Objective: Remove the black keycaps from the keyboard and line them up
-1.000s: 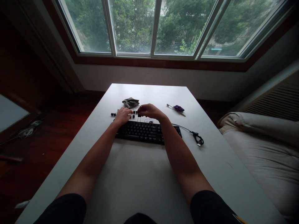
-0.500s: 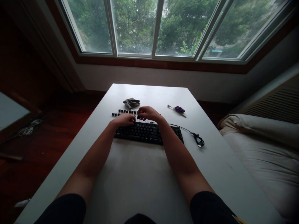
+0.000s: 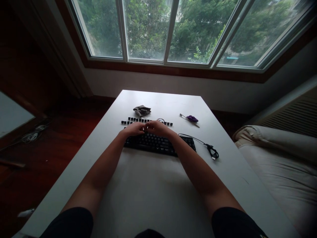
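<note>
The left hand [image 3: 133, 129] and right hand [image 3: 159, 128] meet above the black keyboard [image 3: 160, 146]; I cannot tell if either grip is closed.

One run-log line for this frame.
left hand + right hand: meeting over keyboard back edge | loose keycaps: rowed behind it | grip: unclear

what lies under the fingers [image 3: 143, 127] is hidden; legends on the keyboard [image 3: 158, 147] are too small to read; the bench [image 3: 148, 191] runs off below.
</note>
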Motion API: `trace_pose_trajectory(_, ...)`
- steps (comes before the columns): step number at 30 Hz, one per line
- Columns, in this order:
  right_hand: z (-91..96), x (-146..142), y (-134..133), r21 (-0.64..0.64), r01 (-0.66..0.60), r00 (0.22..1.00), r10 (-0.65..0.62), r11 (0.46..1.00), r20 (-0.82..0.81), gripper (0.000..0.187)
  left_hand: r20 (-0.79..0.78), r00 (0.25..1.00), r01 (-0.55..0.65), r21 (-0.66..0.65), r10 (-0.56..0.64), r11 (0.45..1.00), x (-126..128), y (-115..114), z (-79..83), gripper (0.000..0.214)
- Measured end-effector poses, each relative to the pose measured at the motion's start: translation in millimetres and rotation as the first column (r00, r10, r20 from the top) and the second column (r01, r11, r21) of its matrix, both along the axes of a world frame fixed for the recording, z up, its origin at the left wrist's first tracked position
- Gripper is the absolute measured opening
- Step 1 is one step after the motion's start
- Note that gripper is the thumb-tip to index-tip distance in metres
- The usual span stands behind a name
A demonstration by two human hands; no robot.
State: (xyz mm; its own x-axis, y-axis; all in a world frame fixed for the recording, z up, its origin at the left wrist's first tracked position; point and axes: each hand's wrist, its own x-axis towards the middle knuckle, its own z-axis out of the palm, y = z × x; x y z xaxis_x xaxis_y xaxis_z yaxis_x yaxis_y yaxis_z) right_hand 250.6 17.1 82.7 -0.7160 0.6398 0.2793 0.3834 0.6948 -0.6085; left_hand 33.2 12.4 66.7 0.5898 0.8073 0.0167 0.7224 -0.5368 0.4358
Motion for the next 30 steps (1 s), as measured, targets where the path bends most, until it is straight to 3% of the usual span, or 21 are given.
trace_pose_trajectory(6, -27.7, 26, -10, -0.022, 0.005, 0.975, -0.009, 1.000, -0.221, 0.023, 0.024, 1.000, -0.005, -0.011, 0.006, 1.000, -2, 0, -4.6, 0.020)
trace_pose_trajectory(11, -48.9, 39, -17, -0.227, 0.051, 0.929, -0.130, 0.972, -0.347, 0.020, 0.004, 1.000, -0.018, 0.008, 0.018, 1.000, -2, 0, -6.2, 0.020)
trace_pose_trajectory(16, -67.1, 47, -20, -0.450, -0.011, 0.821, -0.249, 0.893, -0.513, 0.028, 0.044, 0.999, 0.030, 0.019, -0.031, 0.999, 1, -6, 1.7, 0.025)
trace_pose_trajectory(20, -69.3, 48, -20, -0.480, -0.028, 0.760, -0.293, 0.877, -0.580, 0.033, 0.144, 0.982, 0.129, -0.007, -0.127, 0.992, 9, -11, 8.9, 0.031)
trace_pose_trajectory(26, -64.0, 48, -22, -0.493, -0.035, 0.732, -0.314, 0.869, -0.605, 0.035, 0.140, 0.987, 0.069, 0.071, -0.079, 0.995, 21, -13, 8.1, 0.029)
trace_pose_trajectory(30, -62.9, 50, -23, -0.494, -0.033, 0.727, -0.318, 0.869, -0.608, 0.036, 0.109, 0.989, 0.093, 0.045, -0.098, 0.995, 22, -10, 1.4, 0.032)
